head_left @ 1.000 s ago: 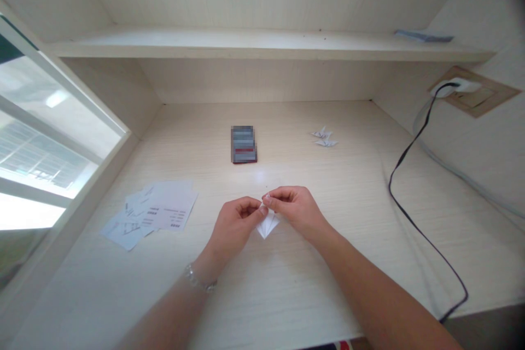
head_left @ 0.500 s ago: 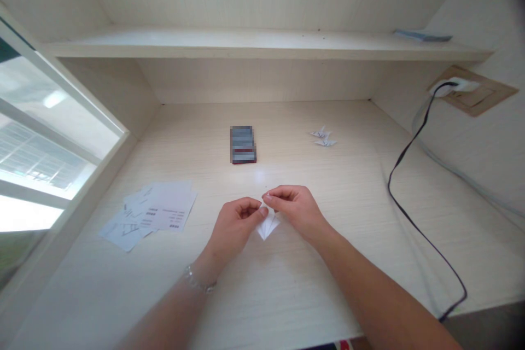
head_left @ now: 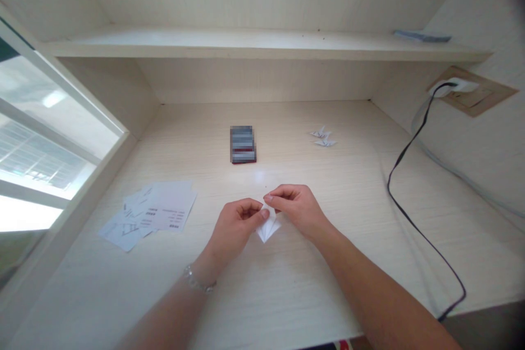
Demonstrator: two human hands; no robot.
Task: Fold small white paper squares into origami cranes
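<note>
A small folded white paper piece (head_left: 267, 227) is held just above the pale wooden desk (head_left: 287, 284) near its middle. My left hand (head_left: 235, 228) pinches its left side with curled fingers. From the right, my right hand (head_left: 296, 209) pinches the upper tip of the same paper between thumb and forefinger. A bracelet (head_left: 199, 281) sits on my left wrist. The paper's pointed lower end shows between the two hands; the rest is hidden by fingers.
A dark phone (head_left: 243, 144) lies further back at centre. Two small folded paper figures (head_left: 324, 138) sit at the back right. Several printed paper slips (head_left: 151, 213) lie at the left. A black cable (head_left: 410, 197) runs from a wall socket (head_left: 459, 86) across the right side.
The hands barely moved. My right fingers shifted slightly on the paper's upper tip and the fold opened a little wider.
</note>
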